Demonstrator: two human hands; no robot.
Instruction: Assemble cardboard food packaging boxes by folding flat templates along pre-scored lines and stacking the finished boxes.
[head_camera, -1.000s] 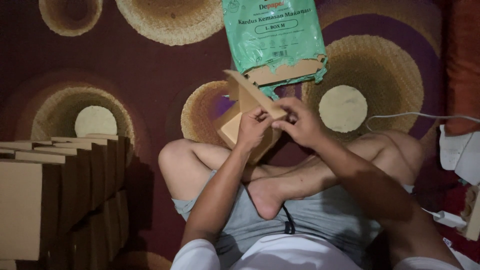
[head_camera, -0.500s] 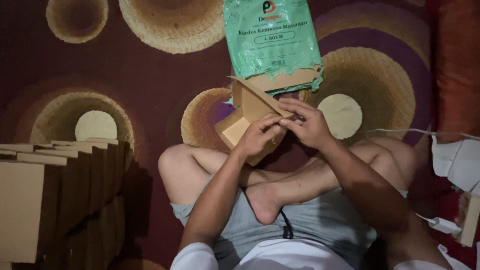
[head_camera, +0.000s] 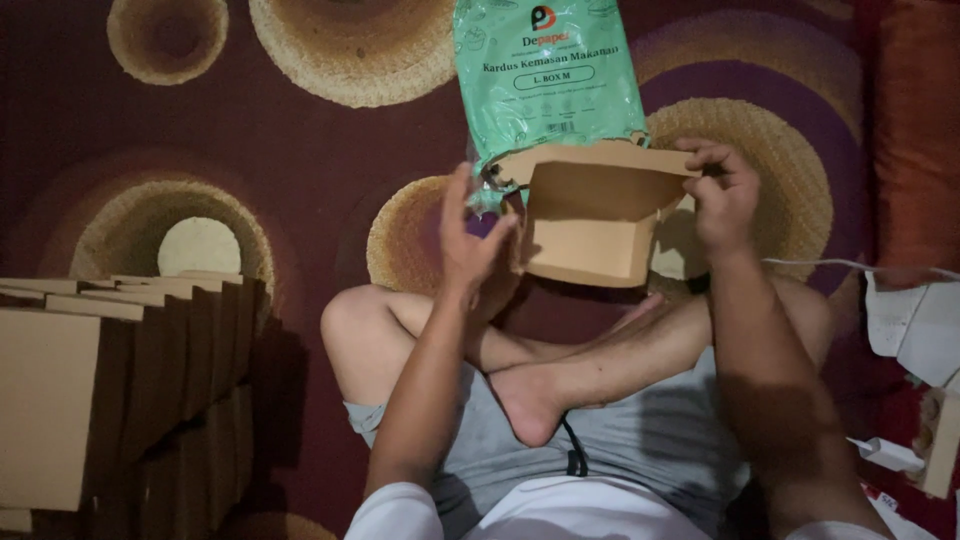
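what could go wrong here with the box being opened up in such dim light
The right hand pinches only the flap's corner of the brown cardboard box, so the thin flap could crease or tear. The left hand is open beside the box, barely supporting it, so it might slip onto the legs. The green plastic pack lies just behind and could get knocked.

Home floor used for packing work, patterned rug (head_camera: 250, 130), orange cushion (head_camera: 915, 130), stacked cardboard boxes (head_camera: 110, 380), green pack (head_camera: 550, 80) of flat boxes
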